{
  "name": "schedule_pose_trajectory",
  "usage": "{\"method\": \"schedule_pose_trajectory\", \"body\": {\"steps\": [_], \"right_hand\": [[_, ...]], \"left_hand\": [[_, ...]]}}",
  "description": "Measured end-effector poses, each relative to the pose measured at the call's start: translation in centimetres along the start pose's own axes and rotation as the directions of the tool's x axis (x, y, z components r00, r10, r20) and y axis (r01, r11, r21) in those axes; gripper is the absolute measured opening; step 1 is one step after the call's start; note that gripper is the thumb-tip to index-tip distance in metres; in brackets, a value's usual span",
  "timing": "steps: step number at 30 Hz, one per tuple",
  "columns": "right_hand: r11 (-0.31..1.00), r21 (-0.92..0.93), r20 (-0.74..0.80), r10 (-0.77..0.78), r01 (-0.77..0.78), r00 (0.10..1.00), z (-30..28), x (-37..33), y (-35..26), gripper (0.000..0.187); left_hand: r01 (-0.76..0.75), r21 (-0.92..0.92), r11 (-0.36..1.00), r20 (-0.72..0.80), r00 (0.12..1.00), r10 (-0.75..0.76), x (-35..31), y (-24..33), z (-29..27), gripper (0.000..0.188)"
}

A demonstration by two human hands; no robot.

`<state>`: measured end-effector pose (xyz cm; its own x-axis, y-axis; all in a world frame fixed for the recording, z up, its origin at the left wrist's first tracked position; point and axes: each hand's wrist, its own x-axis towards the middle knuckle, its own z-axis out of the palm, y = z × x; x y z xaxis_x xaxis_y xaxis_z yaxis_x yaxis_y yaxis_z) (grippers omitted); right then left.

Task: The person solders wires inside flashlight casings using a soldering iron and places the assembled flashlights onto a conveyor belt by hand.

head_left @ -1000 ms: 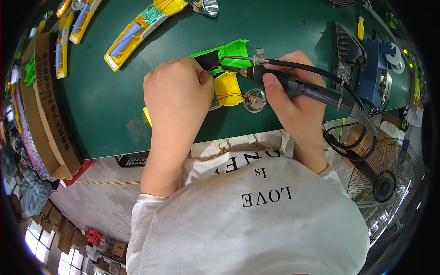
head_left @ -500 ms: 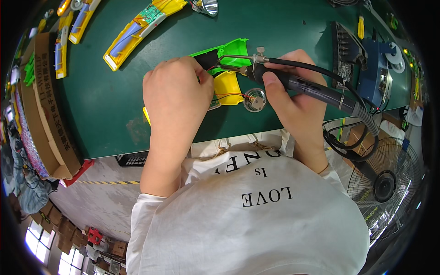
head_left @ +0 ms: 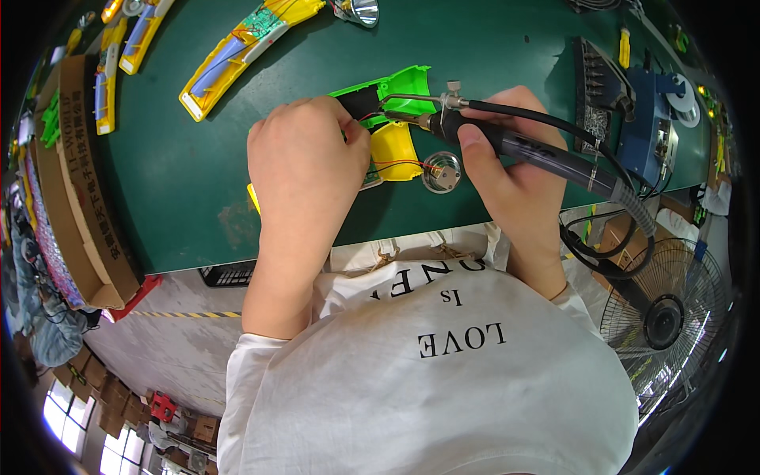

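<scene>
My right hand (head_left: 514,150) is wrapped round a dark soldering iron (head_left: 538,152) with a solder feed tube clamped along it. The iron's tip points left, over an open casing with a green half (head_left: 410,85) and a yellow half (head_left: 396,149). My left hand (head_left: 309,154) is closed above the casing's left part and covers much of it. A thin red wire shows between its fingertips and the iron's tip; what the fingers pinch is hidden. Red and black wires run from the yellow half to a round metal lamp reflector (head_left: 441,172) beside it.
Opened yellow flashlight casings (head_left: 226,71) with blue batteries lie at the far left. A cardboard box (head_left: 95,190) stands at the left edge. On the right are a black iron stand (head_left: 598,95) and a blue solder feeder (head_left: 657,119). A fan (head_left: 663,321) stands below the bench.
The soldering iron and my right hand have shifted very slightly to the right. My left hand stays nearly in place above the casing.
</scene>
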<state>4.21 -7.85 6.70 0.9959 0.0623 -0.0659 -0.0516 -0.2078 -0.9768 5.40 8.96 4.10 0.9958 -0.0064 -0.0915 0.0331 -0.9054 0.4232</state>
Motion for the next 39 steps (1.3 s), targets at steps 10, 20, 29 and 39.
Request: {"method": "schedule_pose_trajectory", "body": {"steps": [10, 20, 29, 39], "right_hand": [[0.996, 0.056, -0.053, -0.071, 0.074, 0.996, -0.7, 0.0, 0.2, 0.013], [0.986, -0.007, -0.151, -0.167, 0.168, 0.974, -2.1, -0.2, 1.1, 0.013], [0.969, -0.056, -0.28, -0.245, 0.239, 0.928, -3.3, -0.4, 1.4, 0.012], [0.978, 0.025, -0.391, -0.179, 0.205, 0.903, -6.2, -1.2, 1.7, 0.01]], "left_hand": [[0.005, 0.016, 1.0, -0.002, 1.0, -0.005, 0.0, 0.1, 0.0, 0.01], [-0.002, -0.015, 1.0, 0.013, 1.0, 0.002, -0.2, -0.1, -0.3, 0.01], [-0.028, -0.063, 0.998, -0.023, 0.999, 0.027, -0.4, -0.2, -0.9, 0.008], [-0.284, -0.215, 0.935, 0.315, 0.886, 0.341, 3.1, -3.6, -2.5, 0.024]]}}
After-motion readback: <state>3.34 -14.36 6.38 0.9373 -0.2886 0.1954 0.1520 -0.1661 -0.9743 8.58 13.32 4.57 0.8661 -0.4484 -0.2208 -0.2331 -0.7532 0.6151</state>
